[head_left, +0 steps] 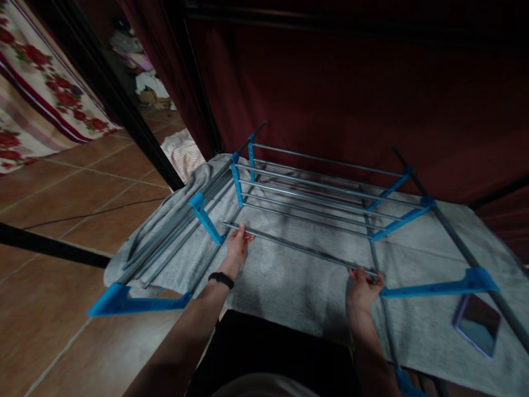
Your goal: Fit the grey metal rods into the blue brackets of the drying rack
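A thin grey metal rod [300, 250] runs crosswise between my two hands. My left hand [238, 247] pinches it near its left end, whose tip sticks out toward a blue plastic bracket [208, 223]. With my right hand [363, 289] I grip the other end, close to a long blue bracket [438, 288] on the right. Beyond the rod stands a part-assembled rack, where several grey rods [314, 190] span between blue brackets on both sides. More loose rods [177, 231] lie in a bundle at the left. A black band is on my left wrist.
Everything rests on a grey blanket [285, 286]. A phone [478, 324] lies on it at the right. Dark red curtains [322, 94] hang behind, with black frame posts [119, 99] at the left. A cable [99, 211] crosses the tiled floor [49, 286].
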Demonstrator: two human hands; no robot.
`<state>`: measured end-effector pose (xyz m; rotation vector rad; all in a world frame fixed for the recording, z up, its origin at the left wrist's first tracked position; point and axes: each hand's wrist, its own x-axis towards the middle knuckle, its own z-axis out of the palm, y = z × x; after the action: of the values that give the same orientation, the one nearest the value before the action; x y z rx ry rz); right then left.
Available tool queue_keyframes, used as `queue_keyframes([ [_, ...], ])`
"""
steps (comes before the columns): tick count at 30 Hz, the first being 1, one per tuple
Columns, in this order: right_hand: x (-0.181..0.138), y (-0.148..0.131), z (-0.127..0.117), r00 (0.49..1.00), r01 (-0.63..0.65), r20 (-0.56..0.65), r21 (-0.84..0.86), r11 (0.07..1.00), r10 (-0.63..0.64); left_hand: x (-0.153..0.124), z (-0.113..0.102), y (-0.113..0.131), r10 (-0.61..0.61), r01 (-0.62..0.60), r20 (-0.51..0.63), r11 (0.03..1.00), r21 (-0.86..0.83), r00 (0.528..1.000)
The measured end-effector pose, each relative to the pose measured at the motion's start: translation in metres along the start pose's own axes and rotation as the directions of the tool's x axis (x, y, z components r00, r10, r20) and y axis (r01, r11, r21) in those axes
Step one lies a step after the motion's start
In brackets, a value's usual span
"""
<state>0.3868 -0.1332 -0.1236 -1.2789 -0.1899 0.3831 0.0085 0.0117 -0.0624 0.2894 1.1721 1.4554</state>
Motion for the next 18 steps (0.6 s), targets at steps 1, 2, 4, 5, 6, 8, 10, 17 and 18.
queue_keyframes([
  [1,0.0,0.0,0.0,1.0,-0.003,0.002,-0.002,1.0,0.003,-0.001,0.0,0.002,-0.007,0.007,0.005,1.0,-0.007,1.0],
  [2,-0.001,0.0,0.001,1.0,-0.006,0.004,-0.003,1.0,0.006,-0.002,-0.001,0.003,-0.016,0.016,0.011,1.0,-0.013,1.0],
  [4,-0.002,-0.001,0.001,1.0,-0.009,0.009,-0.005,1.0,0.009,-0.004,-0.001,0.006,-0.038,0.038,0.023,0.999,-0.016,0.999],
  [5,-0.004,-0.002,0.001,1.0,-0.009,0.015,-0.004,1.0,0.009,-0.005,-0.001,0.007,-0.048,0.048,0.026,0.999,-0.016,0.999],
  [6,-0.005,-0.003,0.001,1.0,-0.008,0.022,-0.003,1.0,0.008,-0.005,-0.001,0.008,-0.056,0.056,0.027,0.998,-0.016,0.998],
  [8,-0.008,-0.007,0.003,0.999,0.0,0.039,0.0,1.0,0.0,-0.006,0.0,0.009,-0.063,0.063,0.022,0.998,-0.02,0.998],
  [10,-0.012,-0.011,0.005,0.998,0.008,0.063,-0.004,1.0,-0.007,-0.007,0.0,0.01,-0.062,0.063,0.013,0.998,-0.028,0.998],
  [17,-0.014,-0.016,0.011,0.999,-0.019,0.043,0.034,0.999,0.017,-0.005,0.004,0.013,-0.062,0.062,-0.002,0.998,-0.033,0.998],
  [18,-0.014,-0.016,0.011,0.999,-0.022,0.048,0.046,0.999,0.02,-0.005,0.004,0.013,-0.06,0.059,-0.01,0.998,-0.03,0.998],
])
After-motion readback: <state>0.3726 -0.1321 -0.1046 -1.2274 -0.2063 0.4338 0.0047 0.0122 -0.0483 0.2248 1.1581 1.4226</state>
